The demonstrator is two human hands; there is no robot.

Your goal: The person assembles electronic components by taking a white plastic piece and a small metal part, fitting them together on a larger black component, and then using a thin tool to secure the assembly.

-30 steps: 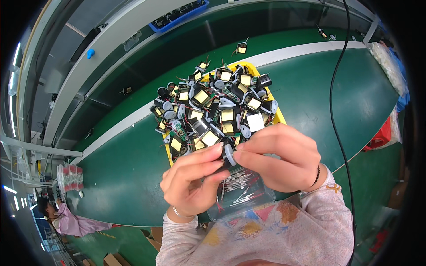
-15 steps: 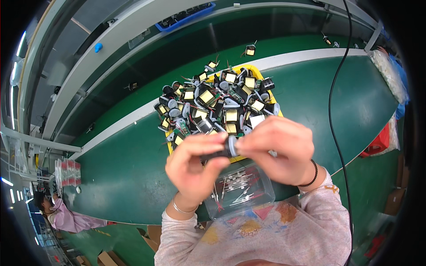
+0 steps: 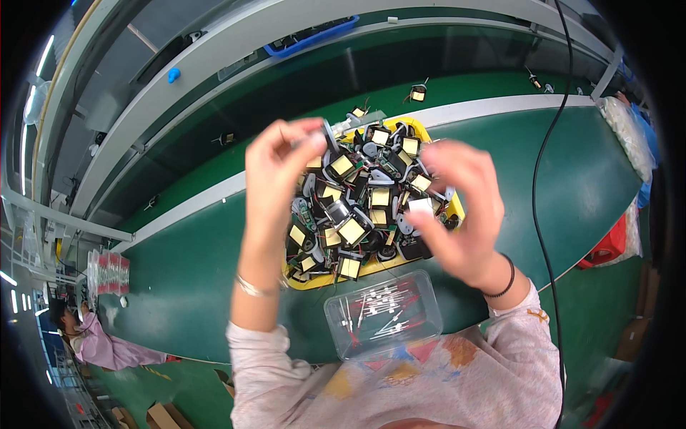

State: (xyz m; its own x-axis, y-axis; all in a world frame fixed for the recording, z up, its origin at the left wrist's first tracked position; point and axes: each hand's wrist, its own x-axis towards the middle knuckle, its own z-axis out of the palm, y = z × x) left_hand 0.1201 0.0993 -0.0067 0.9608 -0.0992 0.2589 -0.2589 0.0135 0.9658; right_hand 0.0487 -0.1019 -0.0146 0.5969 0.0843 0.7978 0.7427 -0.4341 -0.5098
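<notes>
Surface [image 3: 179,286]: green, carries all below. Tray [image 3: 457,209]: yellow, heaped with small black wound parts, just beyond clear box [image 3: 382,314] of thin pins. My left hand [image 3: 275,168]: raised over the tray's left side, pinching one part [image 3: 330,136] at its edge; grip should stay light. My right hand [image 3: 457,207]: apart, empty, fingers curled.
</notes>
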